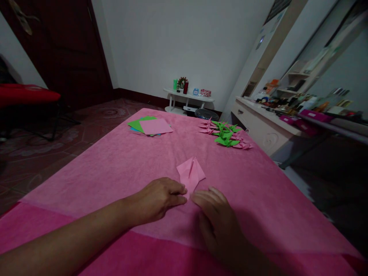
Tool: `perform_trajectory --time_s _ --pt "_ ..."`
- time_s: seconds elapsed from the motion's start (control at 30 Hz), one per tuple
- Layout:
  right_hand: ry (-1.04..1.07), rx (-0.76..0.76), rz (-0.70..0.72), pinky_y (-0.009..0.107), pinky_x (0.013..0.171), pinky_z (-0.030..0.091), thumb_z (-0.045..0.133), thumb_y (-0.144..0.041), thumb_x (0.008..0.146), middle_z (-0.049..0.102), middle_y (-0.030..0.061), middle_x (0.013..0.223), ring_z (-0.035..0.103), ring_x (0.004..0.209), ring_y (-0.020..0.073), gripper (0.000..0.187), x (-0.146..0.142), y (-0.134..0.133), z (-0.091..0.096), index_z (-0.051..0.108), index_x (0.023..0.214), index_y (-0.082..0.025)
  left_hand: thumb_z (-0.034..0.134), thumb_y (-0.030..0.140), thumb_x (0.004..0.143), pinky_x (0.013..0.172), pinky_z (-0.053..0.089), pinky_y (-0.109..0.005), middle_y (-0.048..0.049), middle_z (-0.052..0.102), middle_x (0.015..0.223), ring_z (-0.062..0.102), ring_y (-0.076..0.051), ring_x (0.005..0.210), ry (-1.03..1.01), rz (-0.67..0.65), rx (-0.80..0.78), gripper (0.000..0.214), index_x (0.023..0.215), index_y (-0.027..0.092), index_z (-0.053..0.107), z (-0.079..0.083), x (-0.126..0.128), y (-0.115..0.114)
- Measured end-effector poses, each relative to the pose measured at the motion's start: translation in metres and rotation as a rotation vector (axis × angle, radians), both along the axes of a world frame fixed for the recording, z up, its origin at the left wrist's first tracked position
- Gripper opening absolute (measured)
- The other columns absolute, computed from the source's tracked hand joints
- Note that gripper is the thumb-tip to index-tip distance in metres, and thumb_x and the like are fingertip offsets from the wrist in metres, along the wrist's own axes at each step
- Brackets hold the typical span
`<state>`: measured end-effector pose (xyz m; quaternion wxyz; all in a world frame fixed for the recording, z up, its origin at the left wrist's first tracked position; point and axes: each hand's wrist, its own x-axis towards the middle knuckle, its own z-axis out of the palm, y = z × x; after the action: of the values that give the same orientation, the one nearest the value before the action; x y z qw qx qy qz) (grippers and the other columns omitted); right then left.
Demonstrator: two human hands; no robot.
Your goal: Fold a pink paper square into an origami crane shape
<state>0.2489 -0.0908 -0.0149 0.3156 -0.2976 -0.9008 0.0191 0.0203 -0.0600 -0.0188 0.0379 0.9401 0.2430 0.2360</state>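
Note:
A partly folded pink origami paper [194,173] lies on the pink cloth in front of me. Its wide end points away, with a slit down the middle, and its narrow end comes toward me between my hands. My left hand [161,197] rests at the left of that narrow end, thumb and forefinger closed on its edge. On the other side is my right hand [217,214], fingers together and bent over, thumb apart below them. Its fingertips are at the paper's near tip; whether they touch it is hard to tell.
A stack of coloured paper squares [156,126] sits at the far left of the pink-covered table [115,165]. Folded pink and green paper cranes [225,134] are heaped at the far right. Beyond stand a small white shelf [189,96] and a cluttered dresser [267,119].

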Motion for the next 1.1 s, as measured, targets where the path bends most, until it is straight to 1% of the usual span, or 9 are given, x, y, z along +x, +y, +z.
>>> perform_trajectory --time_s 0.1,0.2,0.3,0.43,0.6,0.77,0.93,1.03,1.1 --pt "-0.089 0.063 -0.057 0.055 0.1 0.04 0.042 -0.005 0.079 0.056 0.0175 0.125 0.048 0.121 0.0257 0.051 -0.002 0.006 -0.004 0.04 0.129 -0.008 0.045 0.02 0.091 0.082 0.048 -0.031 -0.0105 0.063 0.114 0.06 -0.021 0.101 0.05 0.038 -0.001 0.026 0.109 0.021 0.063 0.004 0.002 -0.001" --pt "-0.142 0.08 -0.074 0.055 0.102 0.04 0.041 -0.006 0.081 0.055 0.0183 0.126 0.047 0.123 0.026 0.049 -0.005 0.007 -0.008 0.039 0.13 -0.006 0.041 0.022 0.094 0.082 0.048 -0.03 -0.0098 0.063 0.116 0.06 -0.02 0.101 0.054 0.055 -0.051 0.027 0.113 0.019 0.06 0.008 0.003 -0.002" --pt "-0.174 0.059 -0.08 0.055 0.104 0.038 0.041 -0.008 0.083 0.053 0.0194 0.129 0.044 0.126 0.0263 0.051 -0.005 0.006 -0.012 0.036 0.133 -0.003 0.04 0.022 0.094 0.085 0.048 -0.031 -0.0092 0.063 0.116 0.06 -0.02 0.104 0.044 0.043 -0.059 0.028 0.113 0.018 0.06 0.007 0.004 -0.002" --pt "-0.225 0.002 -0.096 0.054 0.105 0.037 0.041 -0.012 0.085 0.047 0.0202 0.136 0.04 0.13 0.0275 0.055 -0.005 0.006 -0.014 0.03 0.138 -0.001 0.041 0.018 0.092 0.088 0.047 -0.034 -0.0079 0.063 0.118 0.059 -0.021 0.106 0.045 -0.002 -0.006 0.028 0.11 0.019 0.062 0.002 0.002 0.0" --pt "-0.294 -0.089 -0.147 0.05 0.109 0.033 0.046 -0.021 0.084 0.041 0.0208 0.141 0.037 0.132 0.029 0.061 -0.007 0.016 -0.015 0.03 0.139 0.0 0.043 0.016 0.089 0.09 0.046 -0.034 -0.008 0.064 0.118 0.058 -0.021 0.108 0.057 -0.002 0.002 0.029 0.109 0.02 0.063 0.002 0.002 0.0" --pt "-0.255 -0.019 -0.207 0.048 0.112 0.027 0.047 -0.036 0.089 0.037 0.0236 0.143 0.032 0.135 0.0282 0.064 -0.006 0.034 -0.021 0.033 0.138 0.003 0.045 0.015 0.088 0.091 0.046 -0.035 -0.0061 0.063 0.12 0.058 -0.021 0.108 0.068 -0.003 -0.024 0.03 0.112 0.02 0.062 0.004 0.002 -0.002" --pt "-0.314 -0.231 -0.227 0.055 0.111 0.02 0.047 -0.045 0.089 0.032 0.0224 0.145 0.029 0.136 0.0313 0.071 -0.009 0.065 -0.012 0.028 0.141 -0.001 0.044 0.014 0.088 0.092 0.045 -0.037 -0.007 0.063 0.12 0.059 -0.021 0.107 0.071 0.005 -0.025 0.032 0.115 0.02 0.06 0.004 0.002 -0.002" --pt "-0.157 -0.341 -0.27 0.052 0.111 0.022 0.043 -0.041 0.091 0.037 0.0199 0.144 0.033 0.134 0.0298 0.062 -0.01 0.084 -0.007 0.033 0.141 -0.006 0.047 0.012 0.085 0.094 0.044 -0.036 -0.0062 0.063 0.121 0.058 -0.021 0.109 0.061 -0.003 -0.051 0.034 0.115 0.021 0.06 0.005 0.002 -0.002" --pt "0.044 -0.424 -0.283 0.047 0.107 0.031 0.043 -0.039 0.091 0.049 0.0169 0.136 0.044 0.127 0.0269 0.055 -0.01 0.095 -0.007 0.037 0.138 -0.011 0.048 0.011 0.082 0.096 0.044 -0.036 -0.0047 0.063 0.121 0.057 -0.02 0.11 0.058 -0.004 -0.069 0.036 0.115 0.022 0.06 0.005 0.002 -0.003"
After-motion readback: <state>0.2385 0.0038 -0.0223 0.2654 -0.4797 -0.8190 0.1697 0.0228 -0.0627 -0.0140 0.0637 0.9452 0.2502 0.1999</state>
